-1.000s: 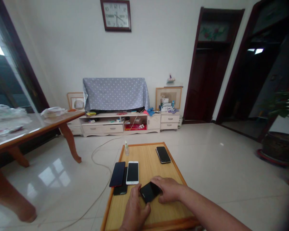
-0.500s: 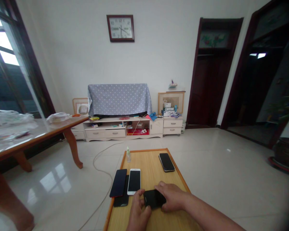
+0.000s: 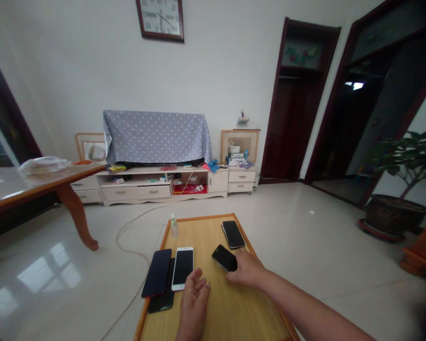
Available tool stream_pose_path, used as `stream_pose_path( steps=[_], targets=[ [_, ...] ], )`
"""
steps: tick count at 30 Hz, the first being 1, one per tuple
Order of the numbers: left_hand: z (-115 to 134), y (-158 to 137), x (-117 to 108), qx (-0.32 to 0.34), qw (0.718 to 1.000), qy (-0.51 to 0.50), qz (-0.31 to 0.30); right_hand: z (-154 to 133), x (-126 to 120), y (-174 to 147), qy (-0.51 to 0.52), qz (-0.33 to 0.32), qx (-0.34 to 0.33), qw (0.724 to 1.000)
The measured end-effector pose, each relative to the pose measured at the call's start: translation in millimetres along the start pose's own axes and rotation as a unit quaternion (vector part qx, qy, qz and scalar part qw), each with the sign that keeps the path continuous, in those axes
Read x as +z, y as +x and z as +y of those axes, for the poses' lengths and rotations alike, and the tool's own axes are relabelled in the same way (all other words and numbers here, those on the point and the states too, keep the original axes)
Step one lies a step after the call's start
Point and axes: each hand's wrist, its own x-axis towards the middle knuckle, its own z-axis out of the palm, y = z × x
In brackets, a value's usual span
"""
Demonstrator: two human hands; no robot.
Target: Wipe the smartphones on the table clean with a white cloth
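Observation:
My right hand [image 3: 247, 269] grips a small black smartphone [image 3: 224, 258] by its near right end, over the wooden table [image 3: 213, 308]. Just beyond it lies another black smartphone [image 3: 233, 234] near the table's right edge. My left hand [image 3: 194, 303] holds nothing; its fingers are loosely curled and apart, close to a white smartphone [image 3: 183, 268] with a dark screen. Left of that, a dark blue phone [image 3: 156, 273] partly covers a black phone [image 3: 162, 301] at the table's left edge. A small clear spray bottle [image 3: 174, 227] stands at the far left corner.
A pale cable [image 3: 138, 253] runs across the tiled floor left of the table. A larger wooden table [image 3: 80, 177] stands at left. Against the wall is a low white cabinet [image 3: 142, 192]; a potted plant [image 3: 394, 213] stands at right.
My left hand has let go of the small black phone. My right hand has carried it away from me, towards the other black phone, and tilted it. The view has turned rightward.

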Motion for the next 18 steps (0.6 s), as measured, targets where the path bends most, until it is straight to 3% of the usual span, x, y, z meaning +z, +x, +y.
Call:
stream_pose_path(
  steps=[2,4,9,18],
  targets=[
    [-2.5,0.6,0.0,-0.005,1.0,0.009,0.002,4.6,-8.3,19.5,0.017,0.011,0.077,0.997],
    [-6.0,1.0,0.6,-0.003,1.0,0.021,0.0,10.6,-16.5,39.9,0.023,0.016,0.111,0.993],
    [-17.6,0.4,2.6,0.01,0.998,0.054,-0.013,21.1,-26.6,82.8,0.03,0.016,0.147,0.988],
    [-31.0,4.6,-4.0,0.013,0.996,0.077,-0.041,10.4,-12.4,130.6,-0.002,0.031,0.167,0.985]
  ],
)
